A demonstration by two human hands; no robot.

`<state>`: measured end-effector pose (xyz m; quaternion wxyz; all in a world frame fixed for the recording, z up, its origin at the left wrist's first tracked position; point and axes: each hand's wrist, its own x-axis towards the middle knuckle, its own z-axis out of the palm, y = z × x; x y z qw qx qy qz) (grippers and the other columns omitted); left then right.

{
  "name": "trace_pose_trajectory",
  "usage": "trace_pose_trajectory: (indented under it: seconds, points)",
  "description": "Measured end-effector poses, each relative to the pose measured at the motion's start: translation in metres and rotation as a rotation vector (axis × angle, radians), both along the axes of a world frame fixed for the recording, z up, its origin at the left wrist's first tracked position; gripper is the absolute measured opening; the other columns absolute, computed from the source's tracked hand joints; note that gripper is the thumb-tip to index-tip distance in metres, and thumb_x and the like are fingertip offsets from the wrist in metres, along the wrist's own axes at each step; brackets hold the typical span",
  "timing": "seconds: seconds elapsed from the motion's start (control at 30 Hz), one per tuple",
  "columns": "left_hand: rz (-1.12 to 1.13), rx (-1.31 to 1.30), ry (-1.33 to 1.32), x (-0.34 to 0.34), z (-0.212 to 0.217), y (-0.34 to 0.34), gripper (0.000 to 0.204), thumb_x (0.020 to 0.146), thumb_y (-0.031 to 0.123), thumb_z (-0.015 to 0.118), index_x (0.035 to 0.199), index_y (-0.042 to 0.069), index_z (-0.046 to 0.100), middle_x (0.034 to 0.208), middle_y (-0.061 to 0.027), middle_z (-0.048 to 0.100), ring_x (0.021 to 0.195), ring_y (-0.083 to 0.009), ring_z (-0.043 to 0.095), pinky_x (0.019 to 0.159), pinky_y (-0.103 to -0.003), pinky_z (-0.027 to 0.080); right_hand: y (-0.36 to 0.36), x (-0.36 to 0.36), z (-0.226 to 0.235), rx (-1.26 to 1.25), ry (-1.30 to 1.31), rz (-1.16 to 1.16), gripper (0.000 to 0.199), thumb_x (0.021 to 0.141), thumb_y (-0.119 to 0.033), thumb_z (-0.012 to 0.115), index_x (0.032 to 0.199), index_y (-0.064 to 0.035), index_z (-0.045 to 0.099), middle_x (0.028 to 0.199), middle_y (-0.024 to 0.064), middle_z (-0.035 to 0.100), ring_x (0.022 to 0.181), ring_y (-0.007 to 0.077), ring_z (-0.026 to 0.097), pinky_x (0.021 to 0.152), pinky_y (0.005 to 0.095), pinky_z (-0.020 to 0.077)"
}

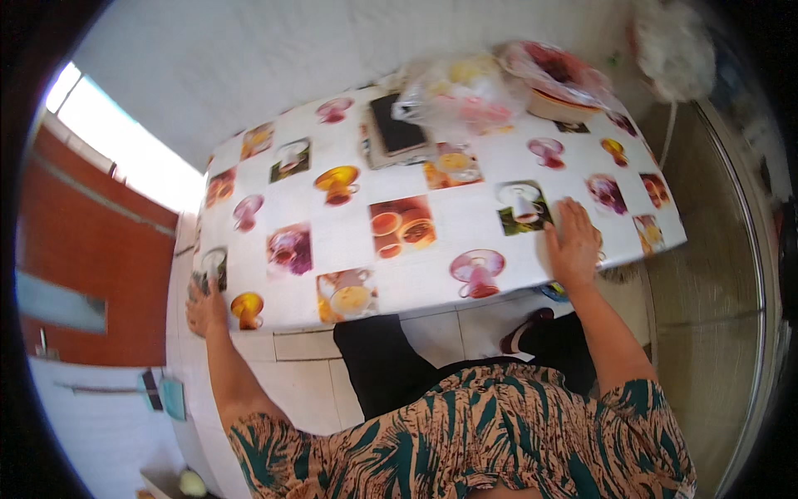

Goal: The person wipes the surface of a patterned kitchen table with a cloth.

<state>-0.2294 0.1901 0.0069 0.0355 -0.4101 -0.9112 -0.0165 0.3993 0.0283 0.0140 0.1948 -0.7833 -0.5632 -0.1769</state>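
Left hand point(205, 306) flat, fingers spread on the table's point(432, 274) near-left corner | right hand point(573, 246) open, palm down by the near-right edge | white tablecloth point(465, 212) printed with cups, lying smooth | far end: dark book point(396, 126), plastic bags point(465, 93)

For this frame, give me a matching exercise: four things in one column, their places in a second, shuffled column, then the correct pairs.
Things:
1. left hand
2. right hand
3. dark flat book-like thing
4. clear plastic bags

Places:
A. flat on the tablecloth near the table's front right edge
B. at the table's front left corner
C. at the far side of the table, bunched beside a bowl
D. lying on the table just left of the bags

Pairs: 1-B, 2-A, 3-D, 4-C
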Motion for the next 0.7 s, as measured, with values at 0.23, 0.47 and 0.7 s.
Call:
trace_pose_trajectory:
  seconds: [0.23,0.47,0.7]
  points:
    - [-0.211,0.031,0.141,-0.025,-0.035,-0.024,0.07,0.092,0.068,0.034,0.149,0.028,0.036,0.15,-0.0158,0.039,0.138,-0.0325,0.035,0.11,-0.052,0.027,0.003,0.0,0.001,0.004,0.081,0.008,0.047,0.087,-0.03,0.062,0.126,-0.004,0.055,0.137,0.0135,0.051,0.13,0.0302,0.045,0.098,0.0458,0.0362]
    - [-0.648,0.099,0.002,0.052,-0.039,-0.048,0.064,0.097,0.054,0.039,0.152,0.021,0.032,0.154,-0.0191,0.03,0.142,-0.0394,0.025,0.114,-0.051,0.02,0.0,0.0,-0.003,0.069,0.124,0.024,0.049,0.087,-0.03,0.062,0.125,-0.0008,0.053,0.135,0.0157,0.051,0.129,0.0316,0.045,0.099,0.0453,0.0358]
    - [-1.025,0.111,-0.01,0.235,-0.018,-0.048,0.063,0.095,0.045,0.047,0.151,0.018,0.033,0.154,-0.0186,0.03,0.142,-0.0384,0.026,0.116,-0.05,0.017,0.006,-0.003,-0.013,0.09,0.12,0.024,0.051,0.087,-0.034,0.06,0.123,0.0016,0.054,0.135,0.0172,0.05,0.13,0.0313,0.042,0.099,0.0446,0.035]
